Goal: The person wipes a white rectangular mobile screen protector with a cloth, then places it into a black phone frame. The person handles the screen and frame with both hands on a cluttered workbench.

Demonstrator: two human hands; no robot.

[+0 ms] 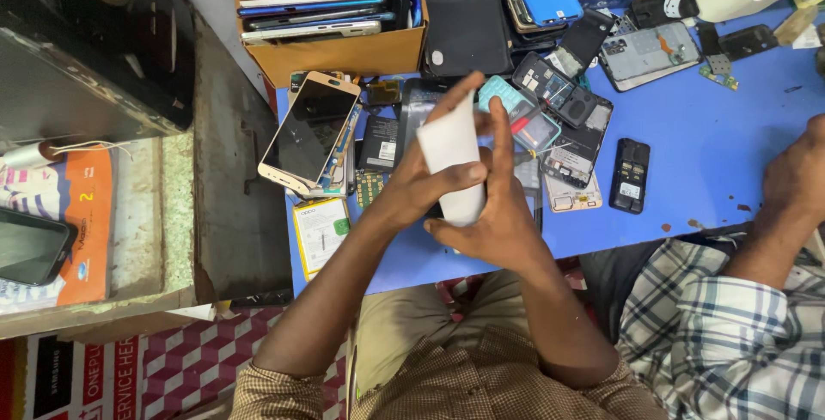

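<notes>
Both of my hands meet above the front of the blue table (705,149). Between them is a flat white rectangular piece (447,147), tilted upright. My left hand (411,186) grips its left side, the thumb lying across its face. My right hand (496,214) holds it from the right, one finger stretched up along its edge. A dark object shows just under the white piece between my palms; what it is I cannot tell. Behind my hands lie a teal keypad phone (503,94) and opened phone bodies (577,128).
A gold-rimmed smartphone (309,132) and a battery (320,231) lie at the left. A cardboard box (344,51) of stacked phones stands at the back. A small black phone (630,175) lies to the right. Another person's hand (795,181), in a checked sleeve, rests on the table's right end.
</notes>
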